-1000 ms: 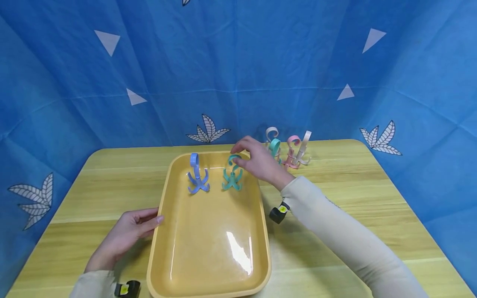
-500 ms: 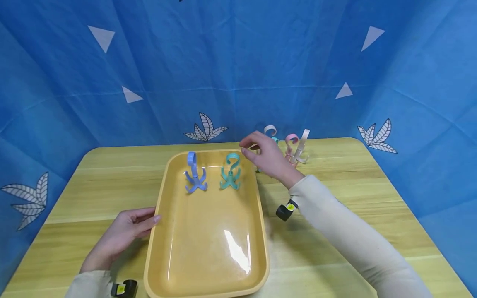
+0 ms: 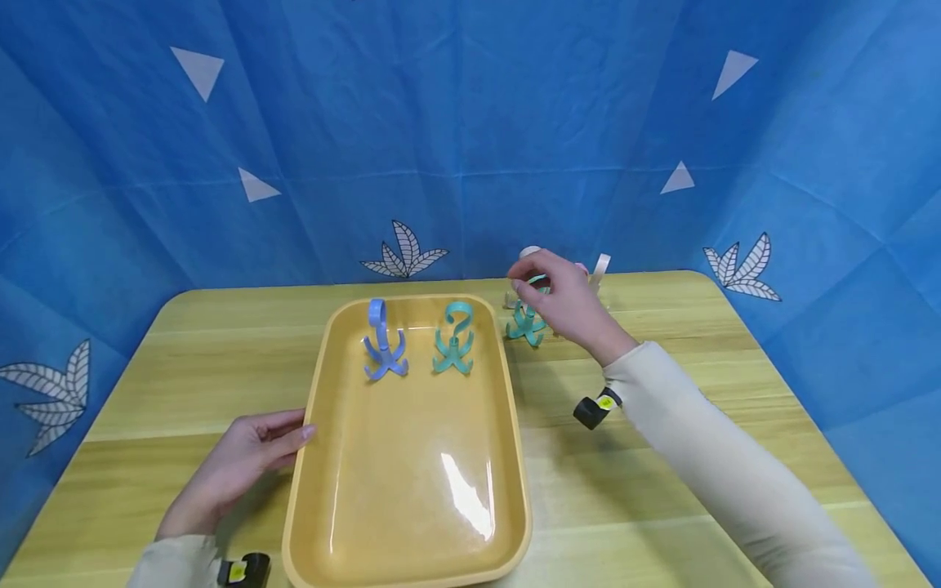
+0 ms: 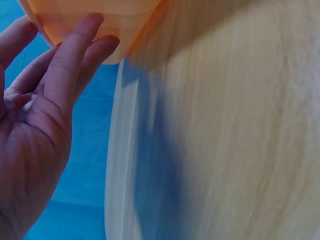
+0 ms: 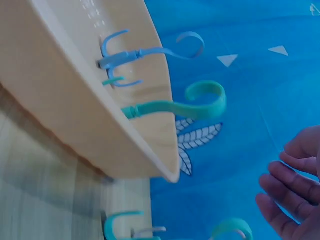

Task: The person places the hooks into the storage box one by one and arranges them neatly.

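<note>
On the counter, stretching away from the person: yellow tray, rectangular with rounded corners, a patch of glare on the near right part of its floor.
Blue hook: standing inside the tray toward its far end, left of the middle, curl uppermost, prongs spread below.
Inner teal hook: standing level with the blue hook, nearer the tray's far right corner, clearly apart from it.
Left hand: at the tray's left side; narrow grip, pinching the rim, thumb over the edge, fingers against the outer wall.
Right hand: just beyond the tray's far right corner; half-wide grip, fingers loosely bent, holding nothing.
Outer teal hook: on the counter just right of the tray's far right corner, below the right hand, curl partly hidden in the head view.
White hook, pink hook, second white hook: past the tray's far right corner, mostly hidden behind the right hand.
Blue cloth: hanging beyond the tray, printed with pale triangles and leaves.
</note>
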